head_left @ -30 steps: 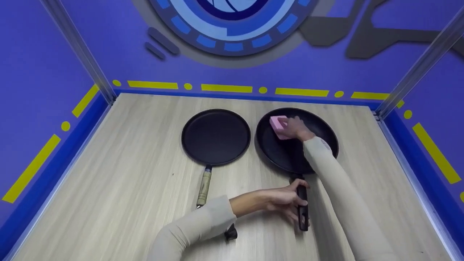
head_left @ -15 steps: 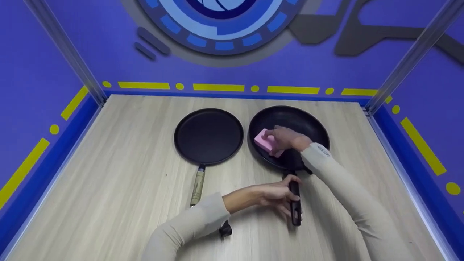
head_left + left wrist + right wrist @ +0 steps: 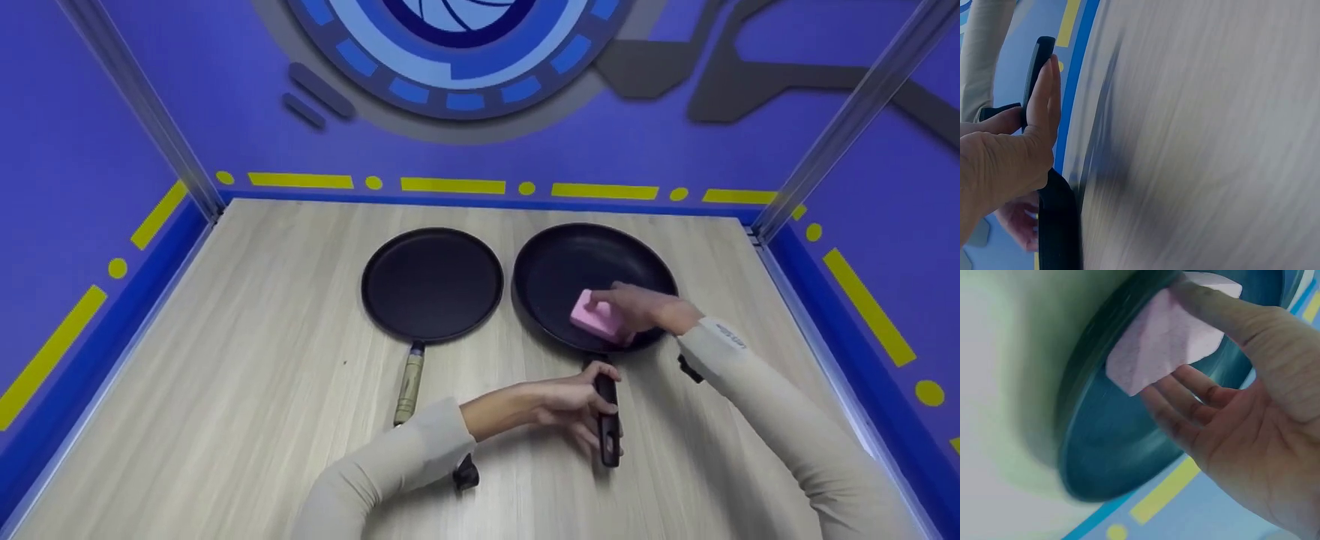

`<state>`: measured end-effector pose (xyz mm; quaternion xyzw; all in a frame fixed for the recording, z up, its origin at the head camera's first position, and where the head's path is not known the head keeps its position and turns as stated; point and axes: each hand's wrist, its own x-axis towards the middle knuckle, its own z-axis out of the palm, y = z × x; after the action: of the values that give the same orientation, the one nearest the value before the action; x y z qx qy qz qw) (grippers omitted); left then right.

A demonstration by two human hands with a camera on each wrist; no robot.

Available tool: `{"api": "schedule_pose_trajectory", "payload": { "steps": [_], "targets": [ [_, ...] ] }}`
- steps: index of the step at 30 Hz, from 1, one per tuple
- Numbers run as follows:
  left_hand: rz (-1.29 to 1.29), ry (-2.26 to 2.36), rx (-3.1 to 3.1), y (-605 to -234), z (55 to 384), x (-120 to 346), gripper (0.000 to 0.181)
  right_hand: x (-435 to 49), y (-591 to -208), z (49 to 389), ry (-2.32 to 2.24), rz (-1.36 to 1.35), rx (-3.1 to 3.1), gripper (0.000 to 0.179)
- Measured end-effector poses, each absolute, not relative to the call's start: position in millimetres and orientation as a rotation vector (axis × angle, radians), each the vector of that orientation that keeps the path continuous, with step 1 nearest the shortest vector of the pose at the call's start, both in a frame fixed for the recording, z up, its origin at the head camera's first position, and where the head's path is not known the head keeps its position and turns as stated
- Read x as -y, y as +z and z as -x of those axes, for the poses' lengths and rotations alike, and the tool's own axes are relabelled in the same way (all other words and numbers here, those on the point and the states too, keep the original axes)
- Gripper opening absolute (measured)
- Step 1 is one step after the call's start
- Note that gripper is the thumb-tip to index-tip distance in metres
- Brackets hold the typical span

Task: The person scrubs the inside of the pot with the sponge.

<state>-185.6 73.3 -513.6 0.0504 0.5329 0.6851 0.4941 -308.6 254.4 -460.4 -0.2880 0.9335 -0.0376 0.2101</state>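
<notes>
A deep black frying pan (image 3: 562, 262) sits on the right of the table, its black handle (image 3: 608, 435) pointing toward me. My left hand (image 3: 574, 401) grips that handle; in the left wrist view the thumb and fingers (image 3: 1044, 101) lie around it. Inside the pan my right hand (image 3: 645, 307) pinches a pink sponge (image 3: 594, 315) near the pan's front side. The right wrist view has the thumb on one face of the sponge (image 3: 1157, 343) and the fingers on the other. Part of the pan's front right rim is hidden behind the right hand.
Left of the frying pan lies a flat black griddle pan (image 3: 433, 285) with a wooden handle (image 3: 409, 390), whose end is hidden behind my left forearm. Blue walls (image 3: 480, 150) border the wood-grain table (image 3: 262, 337) at the back and sides.
My right hand has swept the sponge from the pan's far left part toward me, then to the right along its front. The left hand keeps hold of the handle.
</notes>
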Motion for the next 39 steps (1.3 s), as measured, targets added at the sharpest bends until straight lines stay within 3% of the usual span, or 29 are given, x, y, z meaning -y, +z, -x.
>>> {"api": "schedule_pose_trajectory", "payload": {
  "steps": [8, 19, 32, 39],
  "targets": [
    [-0.136, 1.641, -1.312, -513.8, 185.2, -75.8, 0.042, -285.0, -459.4, 330.5, -0.136, 0.647, -2.733, 0.069],
    [-0.142, 1.616, -1.319, -511.0, 186.2, -83.6, 0.039, -268.0, -463.6, 365.5, -0.103, 0.319, -2.754, 0.065],
    [-0.154, 1.600, -1.293, -512.5, 189.9, -75.0, 0.041, -201.0, -472.9, 363.1, -0.044, 0.568, -2.774, 0.066],
    [-0.138, 1.615, -1.285, -513.1, 190.6, -68.5, 0.040, -204.8, -471.7, 362.8, -0.028, 0.661, -2.770, 0.065]
  ]
}}
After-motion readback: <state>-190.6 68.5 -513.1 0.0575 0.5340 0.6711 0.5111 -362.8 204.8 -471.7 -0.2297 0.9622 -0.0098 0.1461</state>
